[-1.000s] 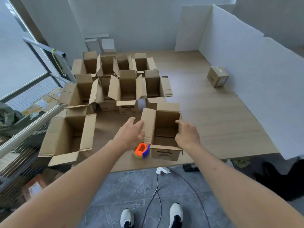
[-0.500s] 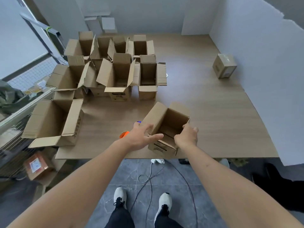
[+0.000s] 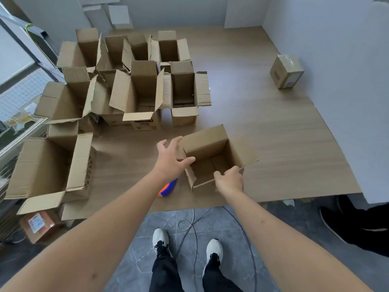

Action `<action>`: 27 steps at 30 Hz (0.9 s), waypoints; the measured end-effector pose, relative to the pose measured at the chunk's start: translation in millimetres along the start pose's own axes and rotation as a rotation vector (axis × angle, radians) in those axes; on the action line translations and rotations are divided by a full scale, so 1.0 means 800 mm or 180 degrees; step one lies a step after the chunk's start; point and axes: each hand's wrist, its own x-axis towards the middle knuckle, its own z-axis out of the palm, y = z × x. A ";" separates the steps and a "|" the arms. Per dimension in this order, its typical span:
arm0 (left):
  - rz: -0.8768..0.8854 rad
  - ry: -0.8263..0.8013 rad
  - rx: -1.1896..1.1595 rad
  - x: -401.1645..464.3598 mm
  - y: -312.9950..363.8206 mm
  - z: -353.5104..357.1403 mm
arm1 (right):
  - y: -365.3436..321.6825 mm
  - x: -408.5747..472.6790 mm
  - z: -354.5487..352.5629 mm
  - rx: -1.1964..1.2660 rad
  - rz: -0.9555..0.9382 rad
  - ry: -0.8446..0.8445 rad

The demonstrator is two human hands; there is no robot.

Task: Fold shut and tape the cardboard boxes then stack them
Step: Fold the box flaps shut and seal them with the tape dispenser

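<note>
A small open cardboard box (image 3: 210,152) stands turned at an angle near the table's front edge, its flaps up or splayed outward. My left hand (image 3: 170,159) is at its left rim with fingers spread straight and the thumb reaching over the rim. My right hand (image 3: 229,180) grips the near right corner, fingers curled over the edge. An orange and blue tape dispenser (image 3: 167,187) lies just left of the box, partly hidden under my left forearm. A taped-shut box (image 3: 286,71) sits far right by the white wall.
Several open boxes (image 3: 139,93) crowd the back left of the wooden table (image 3: 284,144). A larger open box (image 3: 48,167) sits at the left front corner. White panels wall the right side. Cables and my shoes are on the floor below.
The small box has come toward the front edge and turned at an angle. My left hand opened and spread along its left rim; my right hand stayed on the near right corner.
</note>
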 end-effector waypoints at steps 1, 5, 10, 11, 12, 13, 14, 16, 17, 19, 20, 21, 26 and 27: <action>0.0069 0.0040 -0.0011 0.005 0.003 -0.001 | 0.000 0.001 0.001 0.0036 0.0024 -0.0033; 0.0179 0.0156 -0.0106 0.012 0.010 0.010 | 0.006 0.013 -0.007 -0.0166 -0.0055 0.0392; 0.0084 0.0501 0.0156 0.011 0.001 0.027 | 0.017 0.031 -0.022 0.0425 0.0128 0.1085; 0.0024 0.0566 0.0192 0.011 -0.001 0.029 | 0.019 0.036 -0.026 0.0471 0.0168 0.1048; -0.0036 0.0634 0.0204 0.011 -0.001 0.030 | 0.020 0.041 -0.030 0.0486 0.0204 0.0964; -0.0083 0.0696 0.0192 0.011 -0.001 0.030 | 0.021 0.047 -0.033 0.0471 0.0208 0.0862; -0.0106 0.0749 0.0152 0.012 0.000 0.030 | 0.022 0.051 -0.036 0.0408 0.0175 0.0766; -0.0103 0.0855 0.0023 0.013 0.004 0.031 | 0.025 0.058 -0.040 0.0157 0.0061 0.0657; -0.0082 0.0908 -0.0037 0.013 0.007 0.032 | 0.025 0.060 -0.041 0.0006 0.0020 0.0624; -0.0037 0.0927 -0.0179 0.013 0.015 0.035 | 0.024 0.064 -0.045 -0.0087 -0.0033 0.0512; -0.0040 0.0863 -0.0267 0.013 0.018 0.036 | 0.022 0.065 -0.047 -0.0019 -0.0065 0.0422; -0.0065 0.0750 -0.0274 0.014 0.021 0.037 | 0.022 0.067 -0.049 0.0053 -0.0102 0.0339; -0.0077 0.0055 0.0759 0.014 0.010 0.036 | 0.029 0.071 -0.052 0.0477 -0.0069 0.0380; -0.0099 0.0023 0.0744 0.012 0.007 0.036 | 0.032 0.070 -0.053 0.0623 -0.0025 0.0388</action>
